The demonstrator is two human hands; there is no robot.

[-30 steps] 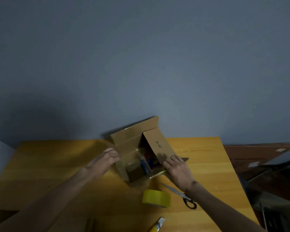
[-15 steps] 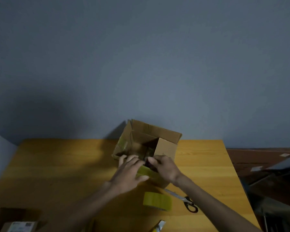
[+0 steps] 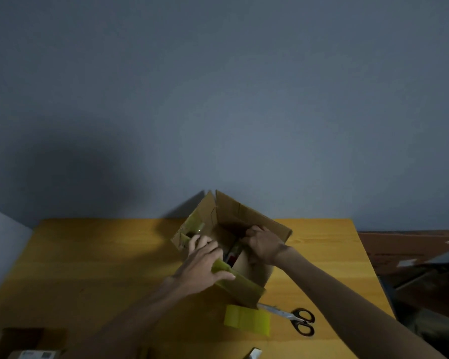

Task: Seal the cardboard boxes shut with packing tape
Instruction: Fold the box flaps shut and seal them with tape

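An open brown cardboard box (image 3: 254, 221) stands on the yellow wooden table (image 3: 101, 255), its flaps up and some contents dimly visible inside. My left hand (image 3: 205, 260) lies over the near-left flap, thumb under its taped edge, fingers stretched over the top. My right hand (image 3: 263, 244) reaches into the box's right side with fingers curled round the inner right flap. A roll of yellow packing tape (image 3: 246, 320) lies on the table just in front of the box.
Black-handled scissors (image 3: 293, 318) lie right of the tape roll. Another small box with a label (image 3: 29, 345) sits at the near-left table corner. A small pale object (image 3: 253, 354) pokes in at the bottom edge. Dark clutter lies beyond the table's right edge.
The box has been turned on the table and its flaps stand more open. My left hand moved onto the near flap; my right hand went deeper into the box's right side.
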